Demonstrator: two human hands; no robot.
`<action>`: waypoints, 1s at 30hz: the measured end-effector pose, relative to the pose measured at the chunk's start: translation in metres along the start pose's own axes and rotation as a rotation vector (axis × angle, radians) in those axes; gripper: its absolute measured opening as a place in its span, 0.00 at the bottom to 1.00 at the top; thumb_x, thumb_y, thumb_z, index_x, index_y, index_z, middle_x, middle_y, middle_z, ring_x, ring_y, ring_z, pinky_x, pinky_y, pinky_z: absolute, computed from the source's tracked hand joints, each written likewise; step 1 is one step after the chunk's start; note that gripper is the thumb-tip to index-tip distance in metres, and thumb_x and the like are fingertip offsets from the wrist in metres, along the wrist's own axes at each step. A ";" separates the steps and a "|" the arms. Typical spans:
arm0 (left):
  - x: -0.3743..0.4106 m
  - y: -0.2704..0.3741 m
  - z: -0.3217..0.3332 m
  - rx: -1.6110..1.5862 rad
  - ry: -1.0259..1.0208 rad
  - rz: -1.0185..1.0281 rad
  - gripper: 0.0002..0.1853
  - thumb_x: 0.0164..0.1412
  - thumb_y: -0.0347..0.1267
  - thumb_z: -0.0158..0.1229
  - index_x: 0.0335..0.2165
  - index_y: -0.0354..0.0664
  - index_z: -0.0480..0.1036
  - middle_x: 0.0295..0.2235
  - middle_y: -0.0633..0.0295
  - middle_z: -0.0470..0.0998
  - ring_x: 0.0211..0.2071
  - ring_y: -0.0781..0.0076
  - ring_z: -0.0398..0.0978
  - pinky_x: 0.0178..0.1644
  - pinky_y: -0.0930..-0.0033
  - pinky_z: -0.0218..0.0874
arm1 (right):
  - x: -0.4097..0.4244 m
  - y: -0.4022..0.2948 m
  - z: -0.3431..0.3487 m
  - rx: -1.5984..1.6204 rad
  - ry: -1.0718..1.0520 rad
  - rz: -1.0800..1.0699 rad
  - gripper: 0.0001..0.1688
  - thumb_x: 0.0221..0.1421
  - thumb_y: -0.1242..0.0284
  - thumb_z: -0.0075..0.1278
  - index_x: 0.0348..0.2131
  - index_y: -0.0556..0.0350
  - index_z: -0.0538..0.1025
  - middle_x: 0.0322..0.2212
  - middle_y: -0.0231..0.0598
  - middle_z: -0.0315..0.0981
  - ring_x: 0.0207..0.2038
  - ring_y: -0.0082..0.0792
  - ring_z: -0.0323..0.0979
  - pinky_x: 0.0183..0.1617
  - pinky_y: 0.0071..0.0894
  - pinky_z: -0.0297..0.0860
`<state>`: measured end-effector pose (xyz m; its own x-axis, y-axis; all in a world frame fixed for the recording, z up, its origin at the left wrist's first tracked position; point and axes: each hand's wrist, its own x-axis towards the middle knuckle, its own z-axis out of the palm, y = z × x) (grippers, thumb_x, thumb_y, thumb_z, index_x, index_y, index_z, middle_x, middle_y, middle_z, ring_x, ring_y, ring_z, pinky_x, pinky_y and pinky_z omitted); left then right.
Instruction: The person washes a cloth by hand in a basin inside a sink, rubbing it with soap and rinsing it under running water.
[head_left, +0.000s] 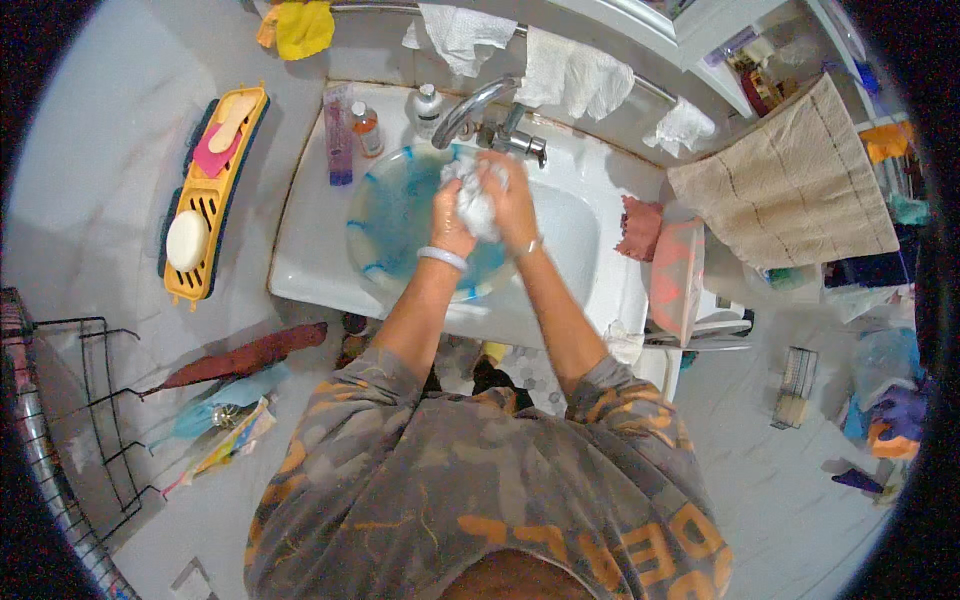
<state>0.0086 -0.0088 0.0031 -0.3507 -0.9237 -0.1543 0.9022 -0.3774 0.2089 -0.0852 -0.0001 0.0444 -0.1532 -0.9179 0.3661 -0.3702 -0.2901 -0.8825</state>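
A wet, crumpled white cloth (478, 206) is squeezed between my two hands above a round basin (390, 225) with blue marks on its rim. My left hand (452, 217), with a pale bangle at the wrist, grips the cloth's left side. On its right side my right hand (511, 191) is closed around it, slightly blurred. The basin stands in a white sink (574, 225) and looks bluish inside. Just beyond my hands arches a chrome faucet (472, 105); whether water runs from it cannot be told.
Bottles (367, 129) and a purple tube (338, 142) stand at the sink's back left. A yellow wall holder (217, 187) carries a white soap bar (187, 241). White cloths (574, 71) hang on a rail behind. To the right are a pink basin (675, 281) and a beige towel (787, 180).
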 end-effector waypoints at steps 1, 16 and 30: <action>-0.002 0.009 -0.007 -0.022 -0.061 -0.028 0.10 0.54 0.38 0.47 0.32 0.44 0.68 0.31 0.63 0.72 0.32 0.70 0.72 0.37 0.68 0.65 | -0.029 -0.011 0.011 -0.077 -0.004 -0.064 0.23 0.43 0.61 0.52 0.38 0.57 0.72 0.36 0.50 0.68 0.44 0.46 0.62 0.50 0.39 0.55; -0.036 0.020 0.009 -0.012 0.183 0.167 0.39 0.56 0.60 0.34 0.51 0.39 0.60 0.50 0.55 0.66 0.50 0.56 0.64 0.54 0.55 0.54 | -0.019 -0.026 0.032 0.887 0.071 0.732 0.23 0.48 0.63 0.52 0.44 0.51 0.68 0.39 0.41 0.68 0.43 0.40 0.67 0.48 0.44 0.62; -0.011 0.003 -0.009 0.091 0.130 0.063 0.19 0.57 0.47 0.45 0.36 0.44 0.68 0.35 0.61 0.72 0.36 0.68 0.71 0.41 0.65 0.63 | 0.007 0.004 0.020 -0.198 -0.239 0.112 0.21 0.50 0.56 0.44 0.35 0.52 0.74 0.41 0.56 0.65 0.42 0.54 0.61 0.47 0.46 0.57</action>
<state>0.0172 0.0009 -0.0029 -0.2533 -0.9316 -0.2607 0.8929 -0.3288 0.3075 -0.0700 -0.0135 0.0375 0.0076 -0.9854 0.1699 -0.5381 -0.1473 -0.8299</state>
